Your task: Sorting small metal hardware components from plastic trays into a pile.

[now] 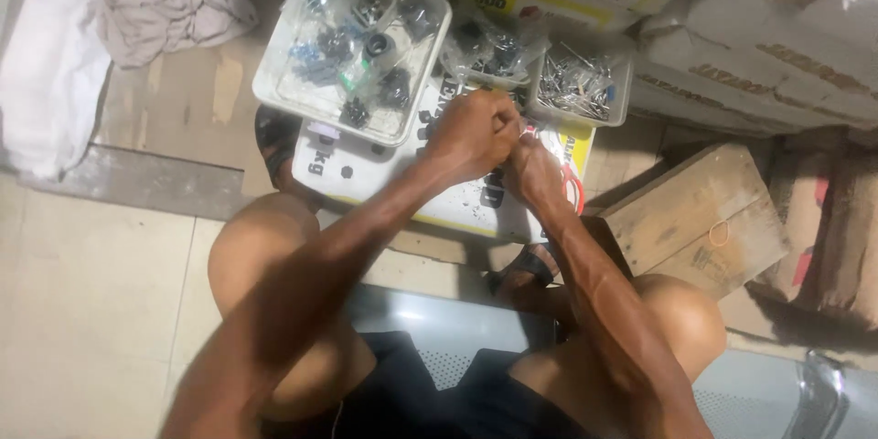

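My left hand (476, 133) and right hand (532, 169) are pressed together, fingers curled in on something small between them. I can't tell what it is or how I'm pinching it; the knuckles hide it. The hands sit just above the white printed sack (457, 201) I'm using as a work surface, right at the near edge of the containers.

Risk: if my grip slips, the small part probably drops onto the sack, where loose bits already lie, or rolls off to the floor between my knees.

Small clear tub (585, 82), just beyond my right hand: silvery metal pieces, screws or pins, too small to tell. A hard nudge could tip it.

Clear bag (485, 46) beside it: dark small parts.

Large white tray (274, 82), left: bagged black, blue and green fittings.
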